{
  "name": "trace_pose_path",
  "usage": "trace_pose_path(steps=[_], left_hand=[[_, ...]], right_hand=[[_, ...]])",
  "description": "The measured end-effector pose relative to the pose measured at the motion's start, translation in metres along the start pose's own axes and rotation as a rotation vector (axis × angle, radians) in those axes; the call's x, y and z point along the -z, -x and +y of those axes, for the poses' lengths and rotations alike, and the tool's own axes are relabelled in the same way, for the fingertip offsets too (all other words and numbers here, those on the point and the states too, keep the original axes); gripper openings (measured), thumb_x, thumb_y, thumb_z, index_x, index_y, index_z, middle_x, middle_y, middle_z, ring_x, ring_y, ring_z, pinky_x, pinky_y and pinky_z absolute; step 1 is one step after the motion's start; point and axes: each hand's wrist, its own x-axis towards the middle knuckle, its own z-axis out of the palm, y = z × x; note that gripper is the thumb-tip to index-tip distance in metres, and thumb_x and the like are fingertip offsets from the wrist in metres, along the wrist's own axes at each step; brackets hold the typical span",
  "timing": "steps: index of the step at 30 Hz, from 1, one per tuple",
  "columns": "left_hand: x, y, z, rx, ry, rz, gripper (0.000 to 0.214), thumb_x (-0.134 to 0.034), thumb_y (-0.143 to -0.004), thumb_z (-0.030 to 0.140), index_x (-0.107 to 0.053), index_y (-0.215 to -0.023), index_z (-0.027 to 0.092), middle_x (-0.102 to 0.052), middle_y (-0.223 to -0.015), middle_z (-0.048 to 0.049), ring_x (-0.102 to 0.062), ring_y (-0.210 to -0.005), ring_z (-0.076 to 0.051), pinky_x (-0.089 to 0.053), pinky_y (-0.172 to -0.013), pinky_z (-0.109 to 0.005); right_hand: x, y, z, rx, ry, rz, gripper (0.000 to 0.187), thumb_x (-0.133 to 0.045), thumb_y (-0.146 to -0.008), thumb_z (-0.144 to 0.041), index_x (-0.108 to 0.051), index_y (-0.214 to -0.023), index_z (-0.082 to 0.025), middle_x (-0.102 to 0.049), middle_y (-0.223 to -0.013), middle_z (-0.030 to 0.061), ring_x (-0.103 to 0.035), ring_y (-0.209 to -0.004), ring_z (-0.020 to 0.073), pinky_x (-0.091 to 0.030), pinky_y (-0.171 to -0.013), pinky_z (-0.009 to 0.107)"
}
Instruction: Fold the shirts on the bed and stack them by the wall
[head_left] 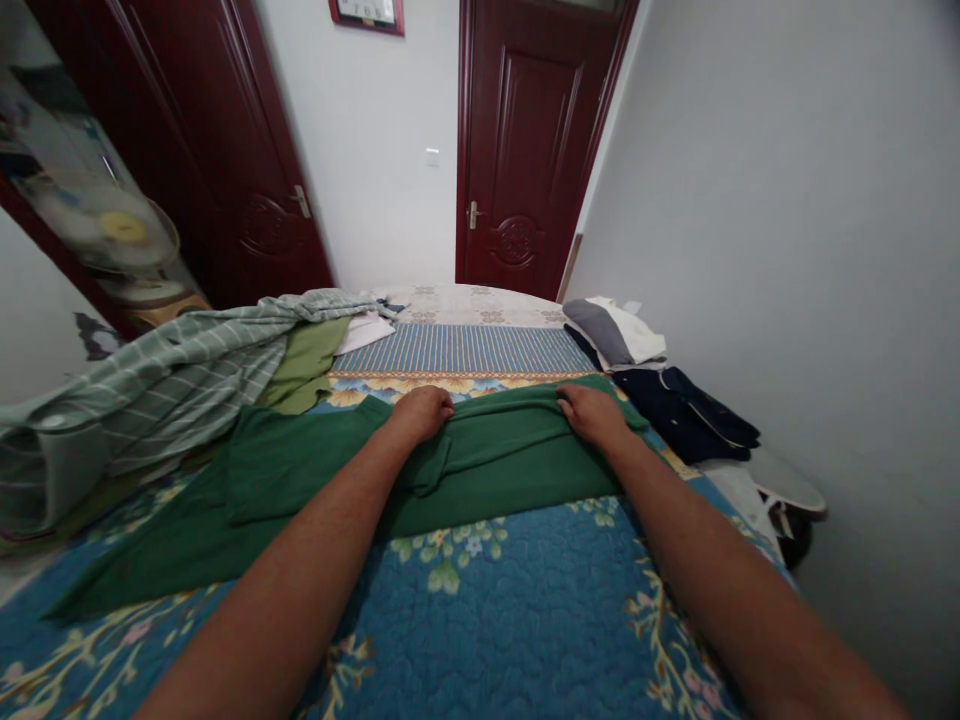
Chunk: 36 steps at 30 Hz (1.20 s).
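Note:
A dark green garment (pixel 292 455), apparently a shirt, lies spread across the bed, partly folded over on itself. Its far edge is pinched by my left hand (pixel 424 412) near the middle, with fingers closed on the cloth. Further right, my right hand (pixel 592 412) grips the same edge, its thumb and fingers pressed together. Between the two hands the fabric is drawn out in long creases. A sleeve-like flap shows just below my left hand. The garment's left part tapers toward the near left of the bed.
A blue floral quilt (pixel 487 620) covers the bed. On the left lie a checked grey-green cloth (pixel 187 365) and a light green garment (pixel 304 370). Dark navy folded clothes (pixel 686 410) and a grey-and-white garment (pixel 619 335) sit at the right edge, beside the wall.

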Motion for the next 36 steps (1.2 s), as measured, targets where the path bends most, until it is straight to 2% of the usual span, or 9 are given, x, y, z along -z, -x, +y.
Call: trace_pose_path(steps=[3,6,10,13,19,22,27,32,36], left_hand=[[0.001,-0.004,0.003,0.029,-0.032,-0.008,0.023,-0.063,-0.096,0.033,-0.083,-0.104,0.028,-0.082,-0.116,-0.0082,-0.074,-0.110,-0.027,-0.055,-0.088,-0.034],[0.002,-0.010,0.006,0.014,-0.073,-0.032,0.025,-0.059,-0.096,0.032,-0.082,-0.104,0.025,-0.081,-0.116,-0.0113,-0.074,-0.108,-0.028,-0.056,-0.087,-0.035],[0.004,-0.013,0.006,0.001,-0.094,-0.024,0.031,-0.051,-0.099,0.027,-0.081,-0.106,0.020,-0.079,-0.121,-0.0165,-0.073,-0.111,-0.030,-0.056,-0.089,-0.038],[0.006,-0.013,0.004,-0.005,-0.093,-0.008,0.033,-0.048,-0.101,0.026,-0.080,-0.108,0.021,-0.078,-0.123,-0.0161,-0.073,-0.111,-0.030,-0.055,-0.088,-0.037],[0.005,-0.011,0.004,-0.154,0.047,-0.042,0.019,-0.067,-0.095,0.035,-0.080,-0.107,0.027,-0.080,-0.113,-0.0056,-0.072,-0.107,-0.025,-0.053,-0.086,-0.032],[0.001,-0.010,0.008,-0.110,0.048,-0.033,0.018,-0.070,-0.095,0.037,-0.081,-0.106,0.029,-0.080,-0.113,-0.0051,-0.073,-0.107,-0.026,-0.053,-0.085,-0.034],[-0.003,-0.006,0.016,-0.064,-0.028,-0.032,0.021,-0.061,-0.098,0.033,-0.080,-0.105,0.024,-0.078,-0.117,-0.0112,-0.073,-0.109,-0.031,-0.054,-0.087,-0.039],[-0.003,-0.007,0.014,-0.042,-0.039,-0.036,0.029,-0.054,-0.102,0.033,-0.078,-0.111,0.021,-0.077,-0.124,-0.0147,-0.073,-0.113,-0.032,-0.054,-0.090,-0.040],[0.002,-0.010,0.010,-0.056,-0.043,-0.083,0.025,-0.060,-0.099,0.033,-0.080,-0.108,0.021,-0.079,-0.120,-0.0135,-0.073,-0.113,-0.031,-0.054,-0.091,-0.038]], right_hand=[[0.012,-0.016,-0.008,0.038,0.104,-0.119,0.034,-0.056,-0.106,-0.037,-0.072,-0.133,-0.023,-0.078,-0.127,0.0137,-0.073,-0.110,0.0294,-0.049,-0.090,0.036],[0.016,-0.029,-0.014,0.058,0.159,-0.171,0.032,-0.053,-0.107,-0.036,-0.074,-0.128,-0.023,-0.079,-0.123,0.0147,-0.074,-0.109,0.0286,-0.049,-0.089,0.035],[0.010,-0.032,-0.018,0.046,0.168,-0.123,0.034,-0.047,-0.108,-0.034,-0.076,-0.122,-0.022,-0.079,-0.121,0.0143,-0.074,-0.107,0.0268,-0.048,-0.087,0.033],[0.007,-0.031,-0.016,0.025,0.154,-0.077,0.036,-0.045,-0.108,-0.035,-0.077,-0.117,-0.021,-0.079,-0.118,0.0148,-0.073,-0.105,0.0270,-0.048,-0.087,0.033],[0.003,-0.037,-0.016,-0.064,0.110,0.028,0.037,-0.045,-0.108,-0.032,-0.079,-0.111,-0.019,-0.079,-0.116,0.0155,-0.072,-0.106,0.0275,-0.048,-0.090,0.034],[-0.008,-0.037,-0.021,-0.104,0.102,0.053,0.035,-0.046,-0.108,-0.032,-0.079,-0.111,-0.020,-0.078,-0.116,0.0151,-0.072,-0.104,0.0268,-0.048,-0.089,0.033],[-0.022,-0.032,-0.021,-0.106,0.066,0.102,0.034,-0.045,-0.108,-0.031,-0.078,-0.110,-0.020,-0.079,-0.116,0.0131,-0.071,-0.106,0.0263,-0.047,-0.089,0.033],[-0.020,-0.033,-0.018,-0.108,0.055,0.095,0.034,-0.046,-0.108,-0.032,-0.077,-0.111,-0.020,-0.079,-0.117,0.0134,-0.071,-0.103,0.0262,-0.047,-0.085,0.033],[-0.016,-0.033,-0.020,-0.130,0.042,0.079,0.028,-0.049,-0.107,-0.031,-0.075,-0.113,-0.020,-0.078,-0.114,0.0128,-0.071,-0.102,0.0260,-0.045,-0.083,0.033]])
